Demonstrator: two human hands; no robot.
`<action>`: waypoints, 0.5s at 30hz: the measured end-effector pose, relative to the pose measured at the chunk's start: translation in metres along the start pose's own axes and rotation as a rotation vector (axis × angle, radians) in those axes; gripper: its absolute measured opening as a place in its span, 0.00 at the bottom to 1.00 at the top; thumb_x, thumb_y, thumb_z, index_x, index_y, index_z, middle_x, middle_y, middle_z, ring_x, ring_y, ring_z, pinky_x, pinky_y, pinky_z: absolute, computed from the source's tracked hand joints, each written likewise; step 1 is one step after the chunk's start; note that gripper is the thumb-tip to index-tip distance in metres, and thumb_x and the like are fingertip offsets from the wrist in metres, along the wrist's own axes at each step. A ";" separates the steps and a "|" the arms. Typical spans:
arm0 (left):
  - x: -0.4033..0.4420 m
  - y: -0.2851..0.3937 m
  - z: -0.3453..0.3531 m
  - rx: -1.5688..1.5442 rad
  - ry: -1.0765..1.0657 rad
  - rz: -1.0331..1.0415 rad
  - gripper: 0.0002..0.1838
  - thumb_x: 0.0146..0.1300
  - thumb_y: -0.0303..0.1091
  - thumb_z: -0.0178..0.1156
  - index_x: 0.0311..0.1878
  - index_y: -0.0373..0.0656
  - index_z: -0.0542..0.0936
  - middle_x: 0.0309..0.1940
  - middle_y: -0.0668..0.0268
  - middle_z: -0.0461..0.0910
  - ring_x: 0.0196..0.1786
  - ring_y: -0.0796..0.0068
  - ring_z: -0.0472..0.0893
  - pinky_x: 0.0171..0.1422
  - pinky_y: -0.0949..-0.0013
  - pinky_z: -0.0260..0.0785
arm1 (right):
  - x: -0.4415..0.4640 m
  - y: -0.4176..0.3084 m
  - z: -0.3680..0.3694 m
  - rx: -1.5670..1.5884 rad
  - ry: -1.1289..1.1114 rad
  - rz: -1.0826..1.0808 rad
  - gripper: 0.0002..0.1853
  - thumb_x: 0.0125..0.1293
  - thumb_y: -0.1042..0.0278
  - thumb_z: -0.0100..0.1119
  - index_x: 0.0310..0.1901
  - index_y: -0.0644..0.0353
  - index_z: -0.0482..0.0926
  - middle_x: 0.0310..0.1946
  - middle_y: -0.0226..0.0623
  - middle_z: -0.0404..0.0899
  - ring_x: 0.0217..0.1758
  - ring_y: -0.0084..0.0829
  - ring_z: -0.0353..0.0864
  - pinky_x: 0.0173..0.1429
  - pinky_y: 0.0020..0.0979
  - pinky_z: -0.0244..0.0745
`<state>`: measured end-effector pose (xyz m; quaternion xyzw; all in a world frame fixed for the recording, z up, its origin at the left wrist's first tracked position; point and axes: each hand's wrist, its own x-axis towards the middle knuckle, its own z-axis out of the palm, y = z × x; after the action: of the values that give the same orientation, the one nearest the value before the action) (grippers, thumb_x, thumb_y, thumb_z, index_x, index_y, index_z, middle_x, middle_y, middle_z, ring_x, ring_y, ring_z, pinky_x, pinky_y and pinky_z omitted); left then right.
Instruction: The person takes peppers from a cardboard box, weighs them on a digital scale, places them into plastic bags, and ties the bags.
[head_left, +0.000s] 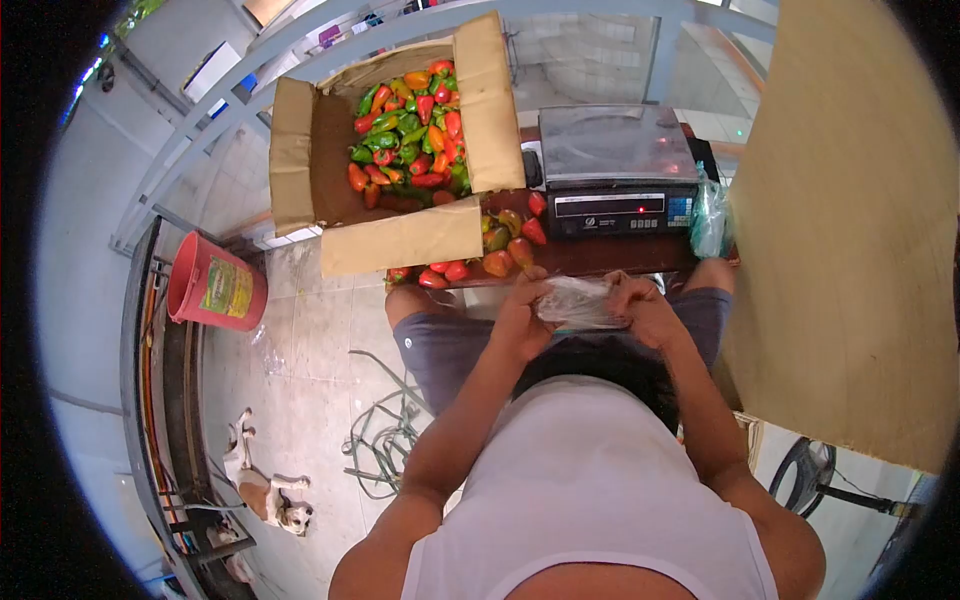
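Observation:
A clear plastic bag [580,303] is stretched between my two hands above my lap. My left hand [522,315] pinches one end of it, and my right hand [648,308] grips the other end. Just beyond my left hand, several red and greenish peppers [515,240] lie on the dark red table [600,255]. An open cardboard box [400,238] holds many red, orange and green peppers [410,135]. Behind my right hand stands a digital scale [620,165] with a flat metal pan.
A bundle of plastic bags [708,222] hangs by the scale's right side. A large wooden board [850,230] rises on the right. On the left floor are a red bucket [215,283], a tangled green strap [385,435] and a lying dog [265,485].

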<state>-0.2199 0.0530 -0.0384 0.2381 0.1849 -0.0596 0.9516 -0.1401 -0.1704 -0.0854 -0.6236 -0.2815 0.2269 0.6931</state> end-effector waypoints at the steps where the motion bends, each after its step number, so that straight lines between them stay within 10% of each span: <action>1: 0.001 -0.004 -0.008 0.177 -0.073 0.030 0.11 0.60 0.22 0.58 0.46 0.44 0.79 0.40 0.64 0.80 0.43 0.66 0.82 0.52 0.61 0.77 | 0.003 -0.004 -0.002 -0.468 -0.046 -0.137 0.22 0.51 0.86 0.59 0.49 0.58 0.79 0.44 0.38 0.76 0.46 0.33 0.80 0.46 0.31 0.77; 6: 0.001 -0.018 0.008 1.601 -0.089 0.540 0.15 0.57 0.23 0.59 0.49 0.40 0.82 0.36 0.57 0.80 0.37 0.59 0.80 0.46 0.59 0.73 | 0.014 -0.066 0.045 -0.945 0.264 -0.086 0.18 0.49 0.83 0.59 0.44 0.56 0.81 0.44 0.44 0.76 0.47 0.51 0.81 0.48 0.44 0.77; 9: 0.024 -0.027 0.004 1.791 -0.041 0.737 0.15 0.58 0.23 0.59 0.49 0.37 0.80 0.38 0.51 0.81 0.41 0.55 0.81 0.48 0.58 0.73 | 0.027 -0.075 0.052 -1.023 0.295 0.000 0.14 0.51 0.79 0.61 0.40 0.55 0.83 0.42 0.43 0.77 0.43 0.51 0.82 0.45 0.45 0.78; 15: 0.023 0.003 0.059 2.396 -0.012 -0.112 0.20 0.62 0.42 0.65 0.56 0.45 0.83 0.53 0.41 0.79 0.60 0.54 0.80 0.62 0.53 0.71 | 0.031 -0.052 0.022 -1.274 0.349 0.050 0.15 0.51 0.67 0.68 0.43 0.47 0.87 0.39 0.38 0.80 0.39 0.43 0.85 0.43 0.41 0.80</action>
<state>-0.1787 0.0270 0.0020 0.9638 0.0176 -0.2363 0.1220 -0.1340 -0.1392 -0.0288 -0.9457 -0.2294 -0.0724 0.2184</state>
